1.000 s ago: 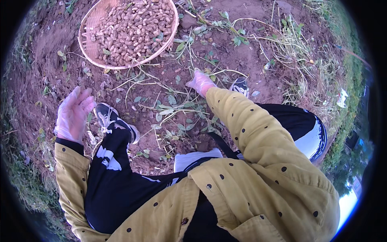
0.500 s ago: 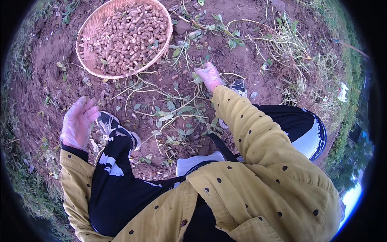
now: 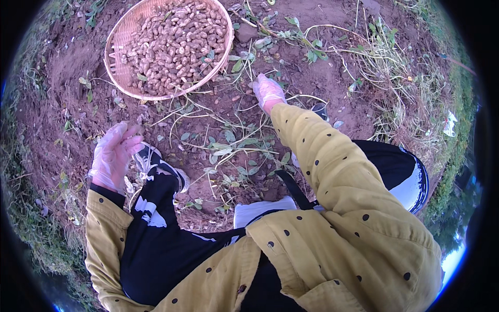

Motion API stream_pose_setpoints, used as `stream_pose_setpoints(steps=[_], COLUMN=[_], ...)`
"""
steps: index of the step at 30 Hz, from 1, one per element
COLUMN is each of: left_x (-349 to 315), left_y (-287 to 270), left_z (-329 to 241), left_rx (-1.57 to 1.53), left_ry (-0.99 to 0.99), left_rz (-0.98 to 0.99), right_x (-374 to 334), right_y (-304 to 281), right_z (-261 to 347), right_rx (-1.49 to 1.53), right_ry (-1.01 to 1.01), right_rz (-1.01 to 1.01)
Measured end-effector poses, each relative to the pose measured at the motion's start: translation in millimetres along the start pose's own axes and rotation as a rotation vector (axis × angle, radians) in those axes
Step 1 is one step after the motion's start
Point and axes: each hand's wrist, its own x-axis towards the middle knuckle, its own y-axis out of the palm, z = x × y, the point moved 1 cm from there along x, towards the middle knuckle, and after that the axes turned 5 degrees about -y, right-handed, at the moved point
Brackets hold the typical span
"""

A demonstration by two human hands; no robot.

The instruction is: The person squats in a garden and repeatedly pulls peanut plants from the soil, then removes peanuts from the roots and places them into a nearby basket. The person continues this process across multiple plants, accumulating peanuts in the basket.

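My right hand (image 3: 268, 90), in a thin clear glove, reaches down to the soil just right of a round woven basket (image 3: 117, 73). Its fingers are drawn together, and whatever they may hold is hidden. A heap of peanuts in their shells (image 3: 174, 49) fills most of the basket. My left hand (image 3: 115, 155), gloved the same way, hovers above my left shoe (image 3: 150, 158). Its fingers are loosely bent and apart, with nothing in them. Cut leafy stems (image 3: 236, 143) lie on the ground between my feet, below the right hand.
Pulled plants and dry stalks (image 3: 397, 99) are heaped at the right. A dark clod (image 3: 246, 33) lies beside the basket's right rim. A dark strap (image 3: 292, 190) and a white flat piece (image 3: 262, 210) are close in front of me. Grass borders both sides.
My right hand has shifted slightly left relative to the basket and stays low over the soil. The left hand keeps its loose, raised pose. The whole view has moved a little.
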Motion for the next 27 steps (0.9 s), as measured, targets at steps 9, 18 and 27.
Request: stream_pose_setpoints(steps=[9, 18, 27], left_x=[7.1, 4.2, 1.6], left_y=[3.5, 3.9, 7.5], left_z=[6.1, 10.4, 13.9], left_rx=[0.005, -0.011, -0.054], left_ry=[-0.069, -0.062, -0.074], left_rz=[0.056, 0.052, 0.066], right_x=[29.3, 24.8, -36.2], right_y=[28.0, 58.2, -25.9], right_z=[78.8, 74.7, 85.3], right_rx=[0.293, 0.531, 1.352], right_ry=[-0.112, -0.089, 0.149], right_rz=[-0.008, 0.014, -0.106])
